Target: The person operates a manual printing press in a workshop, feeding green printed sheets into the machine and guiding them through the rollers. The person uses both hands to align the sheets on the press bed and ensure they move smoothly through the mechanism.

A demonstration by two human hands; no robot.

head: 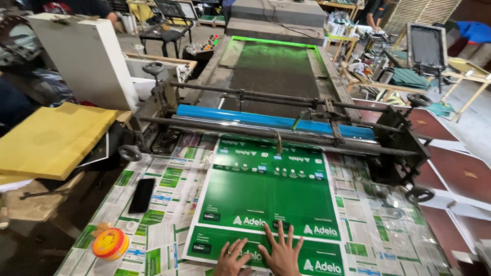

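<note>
Feeding step, I'd judge: left hand (231,257) and right hand (281,253) both open, pressed flat on green sheet (266,199) lying on counter (378,240) with its top edge at blue roller (245,118); next needs square, even push.

Print workshop: roller machine (286,122) with conveyor belt (273,71), printed green sheet (266,197), screen frames (427,46).

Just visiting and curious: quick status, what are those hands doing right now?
Left hand and right hand flat on the green printed sheet. Sheet's far edge at the blue roller. Black phone and round tin lie clear, left.
</note>
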